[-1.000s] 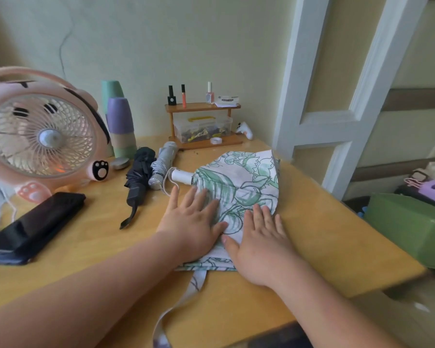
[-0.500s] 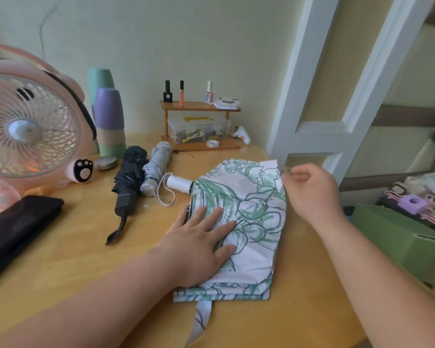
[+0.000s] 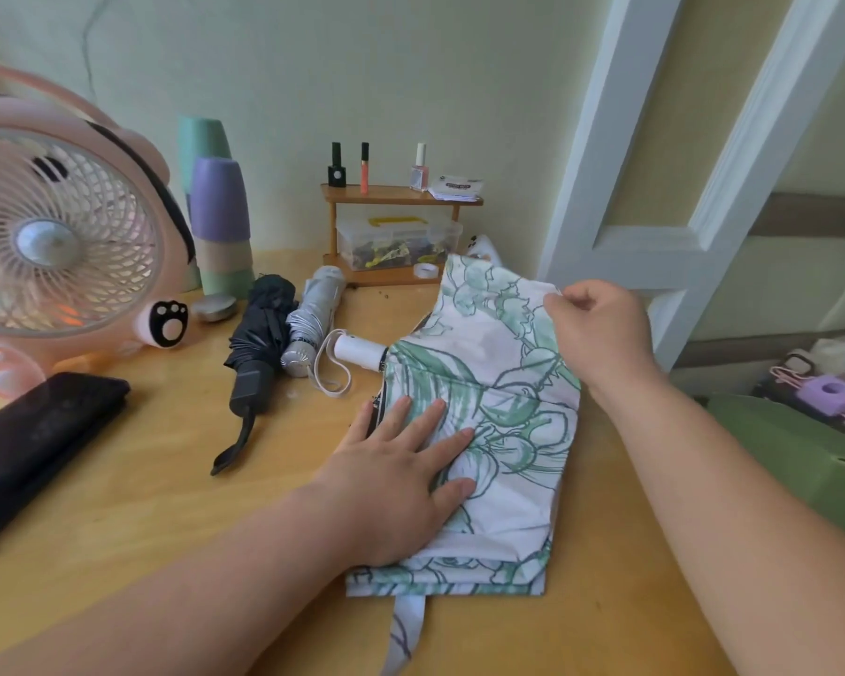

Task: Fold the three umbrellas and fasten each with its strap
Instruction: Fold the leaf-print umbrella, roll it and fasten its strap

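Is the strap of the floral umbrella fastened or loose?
Loose. The strap trails free, unwrapped, from the near edge of the floral umbrella, while the left hand presses it flat.

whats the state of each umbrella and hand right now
floral umbrella, collapsed, fabric loose, not rolled
strap, unfastened, trailing loose
black umbrella, folded, lying flat
silver umbrella, rolled up, lying flat
left hand, flat, pressing floral umbrella
right hand, pinching its lifted edge
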Action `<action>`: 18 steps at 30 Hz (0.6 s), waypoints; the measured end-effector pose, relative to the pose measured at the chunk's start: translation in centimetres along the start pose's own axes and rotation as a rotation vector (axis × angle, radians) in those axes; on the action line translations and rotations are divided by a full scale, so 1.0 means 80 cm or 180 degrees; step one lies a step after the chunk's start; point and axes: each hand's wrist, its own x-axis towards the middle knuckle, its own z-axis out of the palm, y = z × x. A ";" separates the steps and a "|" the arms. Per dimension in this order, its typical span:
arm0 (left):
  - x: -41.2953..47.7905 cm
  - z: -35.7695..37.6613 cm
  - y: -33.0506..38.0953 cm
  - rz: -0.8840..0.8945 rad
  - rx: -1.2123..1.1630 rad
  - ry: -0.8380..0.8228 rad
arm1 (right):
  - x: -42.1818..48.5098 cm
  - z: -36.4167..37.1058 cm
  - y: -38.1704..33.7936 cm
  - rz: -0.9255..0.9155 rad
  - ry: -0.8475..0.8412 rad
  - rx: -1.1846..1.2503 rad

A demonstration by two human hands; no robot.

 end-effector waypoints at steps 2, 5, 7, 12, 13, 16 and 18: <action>0.000 0.000 0.000 0.0002 -0.0013 -0.0006 | -0.039 -0.018 -0.013 -0.0426 0.0129 0.0140; 0.000 0.001 -0.001 0.0005 -0.0046 0.0013 | -0.104 -0.041 -0.016 -0.0901 0.0046 0.0384; 0.000 0.003 -0.002 -0.0006 -0.0037 0.0027 | -0.137 -0.049 -0.004 -0.1034 -0.0167 0.0603; 0.004 0.007 -0.001 -0.0033 0.0011 0.0138 | -0.168 -0.047 0.030 -0.0891 -0.0574 0.1250; 0.004 0.007 -0.002 -0.0039 0.0031 0.0158 | -0.169 -0.046 0.029 -0.0768 -0.0646 0.1474; 0.004 0.008 -0.002 -0.0061 0.0047 0.0149 | -0.164 -0.042 0.015 -0.0426 -0.0824 0.1993; 0.004 0.006 0.000 -0.0070 0.0014 0.0119 | -0.158 -0.040 0.005 -0.0208 -0.0799 0.2223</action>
